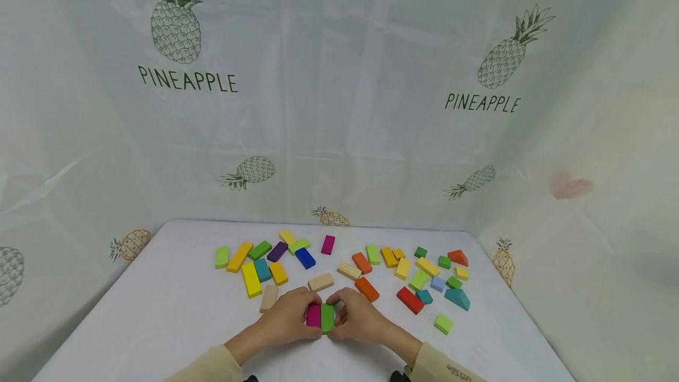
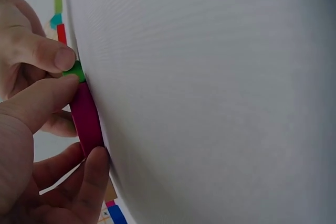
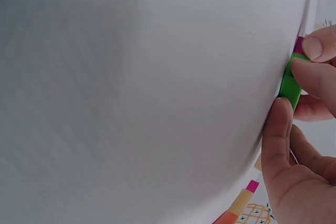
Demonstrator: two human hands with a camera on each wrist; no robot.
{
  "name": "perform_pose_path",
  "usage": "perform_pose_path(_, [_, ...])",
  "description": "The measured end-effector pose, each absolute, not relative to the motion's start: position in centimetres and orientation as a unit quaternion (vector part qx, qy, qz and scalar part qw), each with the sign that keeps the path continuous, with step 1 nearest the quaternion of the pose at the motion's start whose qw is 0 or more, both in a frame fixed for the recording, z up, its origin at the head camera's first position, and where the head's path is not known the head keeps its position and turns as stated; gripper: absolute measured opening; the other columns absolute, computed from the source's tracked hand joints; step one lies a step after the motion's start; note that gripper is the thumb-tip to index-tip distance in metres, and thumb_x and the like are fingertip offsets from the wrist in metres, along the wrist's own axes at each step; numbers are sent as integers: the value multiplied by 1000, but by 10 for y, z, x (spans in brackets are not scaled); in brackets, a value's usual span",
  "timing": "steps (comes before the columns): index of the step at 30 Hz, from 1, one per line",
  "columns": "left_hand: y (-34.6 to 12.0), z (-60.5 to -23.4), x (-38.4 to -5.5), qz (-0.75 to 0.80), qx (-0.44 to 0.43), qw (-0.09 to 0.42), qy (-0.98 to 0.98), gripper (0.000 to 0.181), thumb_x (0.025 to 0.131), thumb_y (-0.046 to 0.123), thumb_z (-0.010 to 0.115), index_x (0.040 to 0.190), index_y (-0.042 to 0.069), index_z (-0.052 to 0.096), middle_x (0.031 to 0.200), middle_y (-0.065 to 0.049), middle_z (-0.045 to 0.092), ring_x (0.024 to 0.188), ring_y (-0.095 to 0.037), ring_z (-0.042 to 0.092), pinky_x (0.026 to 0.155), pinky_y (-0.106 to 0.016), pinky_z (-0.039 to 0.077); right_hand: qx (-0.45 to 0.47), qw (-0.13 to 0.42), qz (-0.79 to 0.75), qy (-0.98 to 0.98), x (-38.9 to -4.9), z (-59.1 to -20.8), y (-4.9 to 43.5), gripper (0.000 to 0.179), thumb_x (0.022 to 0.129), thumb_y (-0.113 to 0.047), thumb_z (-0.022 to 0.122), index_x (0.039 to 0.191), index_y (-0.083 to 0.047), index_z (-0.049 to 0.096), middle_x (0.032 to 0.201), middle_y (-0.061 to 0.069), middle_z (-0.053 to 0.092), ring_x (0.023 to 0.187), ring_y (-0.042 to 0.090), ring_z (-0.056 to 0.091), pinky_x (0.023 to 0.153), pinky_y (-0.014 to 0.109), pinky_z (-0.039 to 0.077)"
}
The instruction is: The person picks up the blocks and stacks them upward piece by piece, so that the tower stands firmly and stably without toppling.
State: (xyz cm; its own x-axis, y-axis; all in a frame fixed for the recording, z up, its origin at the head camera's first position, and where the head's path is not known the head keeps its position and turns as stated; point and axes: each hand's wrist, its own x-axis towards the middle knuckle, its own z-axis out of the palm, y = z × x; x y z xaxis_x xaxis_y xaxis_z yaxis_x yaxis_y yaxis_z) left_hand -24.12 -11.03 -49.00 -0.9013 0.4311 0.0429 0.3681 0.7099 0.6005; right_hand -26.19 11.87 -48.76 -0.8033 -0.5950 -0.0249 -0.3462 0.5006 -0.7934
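A magenta block and a green block lie side by side at the front middle of the white table, long sides together. My left hand grips the magenta one between thumb and fingers, at its near and far ends. From the other side, my right hand holds the green one the same way. In the left wrist view the magenta block shows its long face, fingertips at both ends. The right wrist view has the green block between thumb and fingertips, with a bit of magenta beyond it.
Just beyond my hands lie a tan block and another tan block by the left hand. Several coloured blocks spread to the back left, around a yellow block. More lie right, including a red block and a lime block.
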Motion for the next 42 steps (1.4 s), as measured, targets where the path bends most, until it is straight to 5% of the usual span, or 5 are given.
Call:
perform_pose_path(4, [-109, -488, -239, 305, 220, 45, 926, 53, 80, 34, 94, 122, 12, 70, 110, 2, 66, 94, -13, 57, 86, -34, 59, -273, 152, -414, 855, -262, -488, 118, 57, 81, -4, 91, 130, -4, 63, 107, 2, 63, 80, 9, 63, 72, 18, 55])
perform_pose_path(11, [-108, -489, -240, 289, 214, 46, 932, 52, 81, 38, 92, 123, 16, 70, 118, 0, 67, 97, -15, 58, 87, -36, 60, -305, 117, -335, 884, -271, -470, 143, 78, 85, -17, 91, 152, -8, 52, 137, 10, 62, 97, 16, 65, 82, 24, 58])
perform_pose_path(16, [-107, -491, -242, 281, 209, 48, 935, 52, 81, 38, 92, 123, 17, 70, 122, -3, 67, 102, -18, 58, 90, -39, 61, -319, 50, -265, 909, -289, -458, 172, 64, 86, -14, 90, 144, -11, 63, 138, 10, 60, 116, 28, 60, 96, 40, 60])
perform_pose_path(21, [-106, -492, -244, 279, 209, 50, 936, 53, 80, 37, 93, 123, 16, 70, 123, -4, 67, 102, -18, 58, 90, -40, 61, -331, 54, -210, 919, -307, -462, 189, 57, 87, -14, 90, 139, -15, 67, 144, 5, 56, 127, 26, 57, 102, 44, 58])
perform_pose_path(42, [-105, -487, -241, 276, 206, 52, 938, 54, 81, 38, 93, 125, 14, 70, 126, -6, 67, 105, -21, 59, 94, -45, 60, -318, 117, -257, 905, -317, -473, 194, 51, 87, -11, 88, 133, -14, 68, 131, 4, 60, 89, 11, 62, 79, 21, 56])
